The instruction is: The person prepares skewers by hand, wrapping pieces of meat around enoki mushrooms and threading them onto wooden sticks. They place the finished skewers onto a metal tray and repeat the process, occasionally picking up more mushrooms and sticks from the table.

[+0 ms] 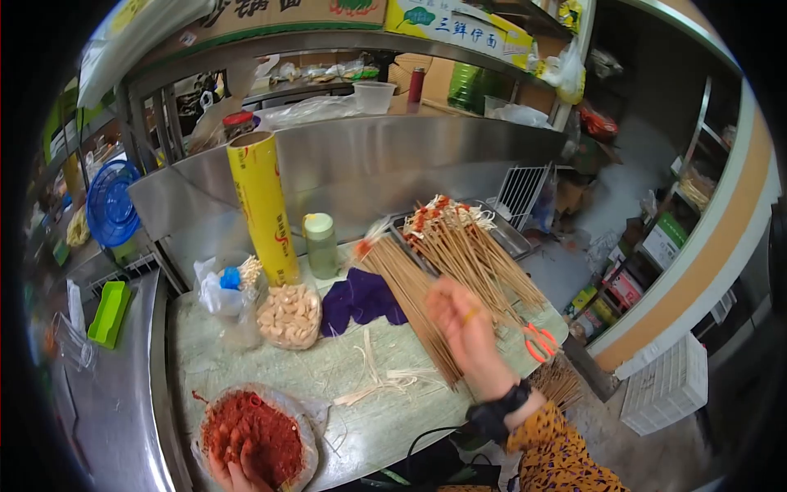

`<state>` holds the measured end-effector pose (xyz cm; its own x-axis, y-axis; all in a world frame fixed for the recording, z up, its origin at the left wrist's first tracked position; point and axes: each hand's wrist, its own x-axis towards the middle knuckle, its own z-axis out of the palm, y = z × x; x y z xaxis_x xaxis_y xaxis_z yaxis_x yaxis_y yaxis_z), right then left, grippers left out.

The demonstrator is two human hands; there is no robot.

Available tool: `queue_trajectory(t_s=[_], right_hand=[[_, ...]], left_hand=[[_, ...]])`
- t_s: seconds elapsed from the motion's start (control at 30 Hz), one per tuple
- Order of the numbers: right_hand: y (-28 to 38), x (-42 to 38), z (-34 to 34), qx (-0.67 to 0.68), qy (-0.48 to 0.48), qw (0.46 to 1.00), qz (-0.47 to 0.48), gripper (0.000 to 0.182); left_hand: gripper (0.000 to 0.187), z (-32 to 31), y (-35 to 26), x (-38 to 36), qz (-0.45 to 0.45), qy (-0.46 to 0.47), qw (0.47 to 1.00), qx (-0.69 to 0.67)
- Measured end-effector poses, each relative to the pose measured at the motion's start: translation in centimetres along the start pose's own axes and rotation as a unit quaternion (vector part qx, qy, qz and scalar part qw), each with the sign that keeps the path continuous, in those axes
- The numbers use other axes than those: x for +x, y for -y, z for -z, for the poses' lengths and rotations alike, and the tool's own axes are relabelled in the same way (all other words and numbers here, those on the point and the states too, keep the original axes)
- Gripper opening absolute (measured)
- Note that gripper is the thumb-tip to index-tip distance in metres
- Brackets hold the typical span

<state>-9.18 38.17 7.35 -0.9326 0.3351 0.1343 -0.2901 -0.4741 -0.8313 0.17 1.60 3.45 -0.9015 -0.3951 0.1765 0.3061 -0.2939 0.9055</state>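
My left hand point(234, 466) is at the bottom left, its fingers curled into red, spice-coated small pieces point(275, 435) in a clear plastic bag point(307, 447). The fingertips are smeared red and partly buried. My right hand point(463, 324) is over a bundle of bare bamboo skewers point(402, 287), fingers curled in; what they hold, if anything, is hidden. Behind it, a metal tray point(510, 239) bears many skewers point(471, 246) tipped with red and white pieces. Orange-handled scissors point(539, 343) lie beside the right wrist. Thin white strips point(377, 381) lie between my hands.
A bag of pale, clove-like pieces point(289, 317), a tall yellow roll point(264, 209), a green bottle point(320, 246) and a purple cloth point(361, 300) stand or lie along the table's back. A steel panel point(344, 160) rises behind. A white crate point(666, 384) is on the floor right.
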Motion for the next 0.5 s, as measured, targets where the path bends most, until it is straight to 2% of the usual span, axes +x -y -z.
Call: queue_trajectory(t_s=[0.07, 0.13, 0.27, 0.33, 0.5], right_hand=[[0.9, 5.6, 2.2, 0.047, -0.033, 0.996, 0.065, 0.034], [1.3, 10.4, 4.1, 0.069, -0.081, 0.990, 0.089, 0.037], [-0.8, 17.4, 7.4, 0.125, -0.148, 0.979, 0.063, 0.034], [-2.1, 18.9, 8.1, 0.102, -0.214, 0.970, 0.048, 0.034], [-3.2, 18.6, 8.8, 0.115, -0.246, 0.962, 0.013, 0.033]], left_hand=[[0.042, 0.2, 0.2, -0.5, -0.035, -0.002, 0.997, 0.066], [0.041, 1.1, 1.1, -0.5, -0.038, 0.014, 0.997, 0.058], [0.040, 0.8, 1.1, -0.4, -0.043, 0.008, 0.997, 0.068], [0.040, 0.6, 0.9, -0.5, -0.020, 0.009, 0.997, 0.075], [0.040, -0.2, 0.2, -0.1, -0.003, 0.016, 0.996, 0.087]])
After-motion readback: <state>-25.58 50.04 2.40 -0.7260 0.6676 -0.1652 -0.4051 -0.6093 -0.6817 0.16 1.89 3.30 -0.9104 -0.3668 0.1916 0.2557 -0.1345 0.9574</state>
